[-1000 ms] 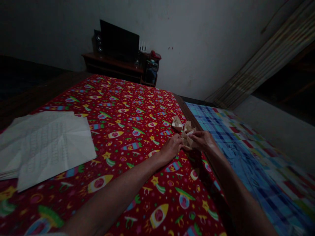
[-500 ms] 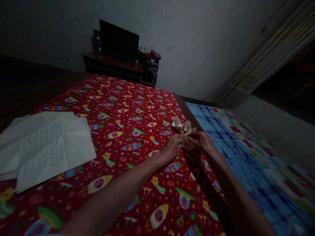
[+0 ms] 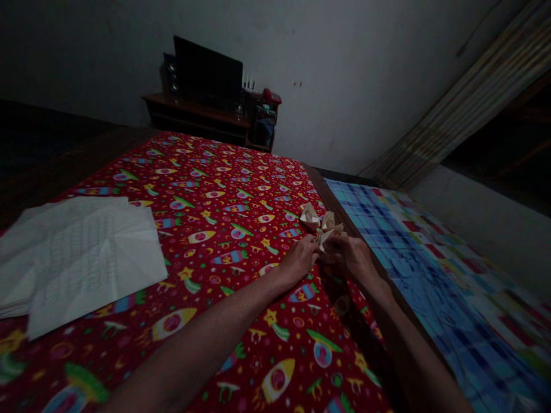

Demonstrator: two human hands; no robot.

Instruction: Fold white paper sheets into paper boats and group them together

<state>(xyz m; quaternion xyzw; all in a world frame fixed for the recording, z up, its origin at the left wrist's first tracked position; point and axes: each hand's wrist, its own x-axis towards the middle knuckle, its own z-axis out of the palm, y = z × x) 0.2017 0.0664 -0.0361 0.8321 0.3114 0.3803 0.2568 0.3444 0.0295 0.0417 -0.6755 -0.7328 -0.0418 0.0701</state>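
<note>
Both hands meet over a small folded paper piece (image 3: 324, 236) near the right edge of the red patterned cloth. My left hand (image 3: 300, 256) has its fingers closed on the left side of that piece. From the right, my right hand (image 3: 350, 253) pinches it, and its fingers cover much of the paper. Just beyond stand other folded paper pieces: a pale one (image 3: 309, 216) to the left and another (image 3: 329, 221) beside it, close to my fingers. The exact shape of the held paper is partly hidden in the dim light.
White paper sheets (image 3: 99, 246) with handwriting lie stacked at the left on the red cloth (image 3: 241, 218). A wooden edge (image 3: 326, 195) divides it from blue plaid bedding (image 3: 387, 229). A dark screen (image 3: 209, 71) stands on a wooden cabinet (image 3: 193, 112) by the wall.
My right hand has shifted slightly and turned over the folded paper, covering more of it. The held paper's visible top has changed shape a little. My left hand stays nearly in place.
</note>
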